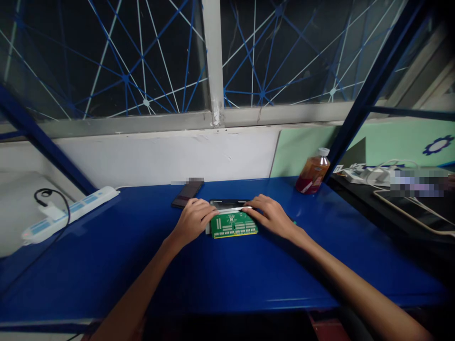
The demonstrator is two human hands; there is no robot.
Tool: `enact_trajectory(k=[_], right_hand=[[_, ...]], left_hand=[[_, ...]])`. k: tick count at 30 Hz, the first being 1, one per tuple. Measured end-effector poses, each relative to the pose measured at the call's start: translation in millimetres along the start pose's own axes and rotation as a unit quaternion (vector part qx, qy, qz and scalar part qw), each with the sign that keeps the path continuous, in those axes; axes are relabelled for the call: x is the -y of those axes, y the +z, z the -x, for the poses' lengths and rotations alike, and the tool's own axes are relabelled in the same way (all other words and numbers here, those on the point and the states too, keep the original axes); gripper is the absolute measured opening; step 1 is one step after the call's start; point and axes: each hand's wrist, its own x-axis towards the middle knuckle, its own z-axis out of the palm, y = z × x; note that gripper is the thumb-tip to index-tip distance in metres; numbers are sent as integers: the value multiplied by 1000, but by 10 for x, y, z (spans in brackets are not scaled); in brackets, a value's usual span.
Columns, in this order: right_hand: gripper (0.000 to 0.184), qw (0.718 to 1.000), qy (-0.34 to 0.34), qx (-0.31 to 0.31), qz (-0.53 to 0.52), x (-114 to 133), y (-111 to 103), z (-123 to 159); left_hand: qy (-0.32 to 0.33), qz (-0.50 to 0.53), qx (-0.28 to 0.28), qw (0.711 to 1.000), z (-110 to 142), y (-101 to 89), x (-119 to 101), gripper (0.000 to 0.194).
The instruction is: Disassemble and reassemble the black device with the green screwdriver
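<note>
A green circuit board (pixel 233 225) lies on the blue table (pixel 213 274), in front of a dark flat device (pixel 229 203). A thin silvery strip (pixel 231 210) runs along the board's far edge. My left hand (pixel 192 220) is curled at the board's left end, fingers closed on the strip's left end. My right hand (pixel 272 215) rests at the board's right end, its fingers pressed onto the strip's right end.
A dark phone (pixel 186 193) lies behind my left hand. A bottle of orange drink (pixel 313 171) stands at the back right. A white power strip (pixel 67 213) with a black cable sits at the left. A black bench with cables and a tablet is on the right.
</note>
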Motion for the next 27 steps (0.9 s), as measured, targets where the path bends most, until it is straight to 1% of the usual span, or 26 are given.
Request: enact_trajectory(k=[2, 4, 6, 9, 14, 19, 22, 24, 27], right_hand=[[36, 999, 16, 28, -13, -18, 5, 7], [35, 998, 31, 56, -15, -49, 23, 16], [36, 996, 30, 81, -2, -78, 48, 27], [38, 994, 9, 103, 27, -97, 83, 41], [44, 991, -17, 108, 78, -90, 132, 60], [47, 985, -8, 109, 132, -139, 182, 63], [44, 986, -6, 110, 128, -180, 175, 58], [40, 988, 1, 96, 121, -200, 154, 55], [40, 990, 10, 81, 117, -220, 133, 53]], left_hand=[[1, 13, 37, 999, 12, 11, 11, 28], [-4, 18, 58, 998, 25, 28, 18, 29], [-5, 17, 64, 998, 37, 52, 25, 30], [-6, 15, 68, 998, 51, 103, 48, 30], [-11, 24, 77, 997, 68, 174, 104, 28], [-3, 18, 74, 997, 92, 210, 152, 27], [-1, 12, 76, 997, 105, 235, 177, 26], [3, 8, 77, 997, 109, 246, 191, 25], [-2, 14, 72, 997, 107, 248, 200, 26]])
